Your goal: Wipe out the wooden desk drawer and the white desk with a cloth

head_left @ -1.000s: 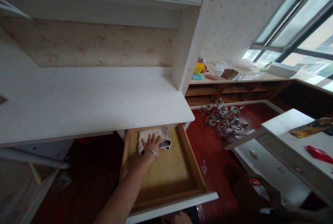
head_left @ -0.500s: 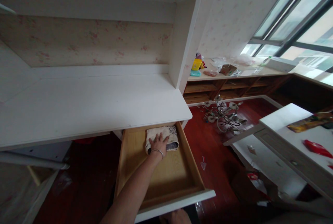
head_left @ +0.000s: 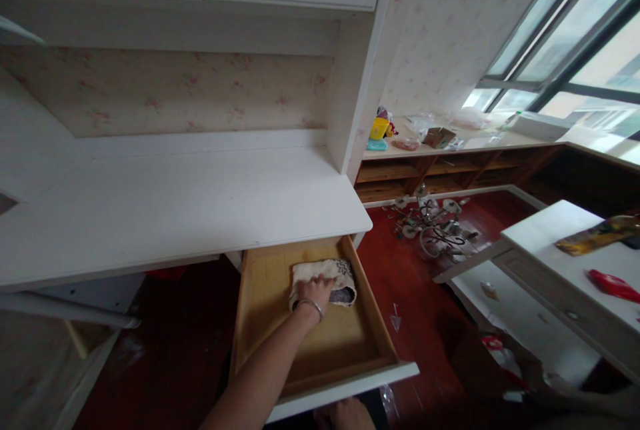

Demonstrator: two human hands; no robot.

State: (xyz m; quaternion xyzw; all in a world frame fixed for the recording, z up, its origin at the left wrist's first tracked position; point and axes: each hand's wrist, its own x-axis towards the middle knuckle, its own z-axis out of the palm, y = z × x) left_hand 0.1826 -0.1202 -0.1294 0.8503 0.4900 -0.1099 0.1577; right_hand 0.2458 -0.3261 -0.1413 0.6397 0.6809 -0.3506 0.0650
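Note:
A wooden drawer point(head_left: 260, 323) with a white front stands pulled out from under the white desk point(head_left: 175, 210). Inside it, near the back right, lies a beige folded cloth point(head_left: 340, 277) with a dark pattern. My left hand point(head_left: 315, 290), a bracelet on its wrist, presses down on the cloth with its fingers curled over it. My right hand point(head_left: 345, 415) shows only in part at the bottom edge, just below the drawer's white front point(head_left: 380, 377); its fingers are hidden.
Red wooden floor lies around the drawer. A metal lamp fixture point(head_left: 435, 227) lies on the floor to the right. A white cabinet point(head_left: 565, 250) with coloured items stands at right. A window ledge point(head_left: 475, 143) holds a yellow cup and clutter.
My left hand has slid the cloth across the drawer bottom from the back left towards the right side and a little nearer to me.

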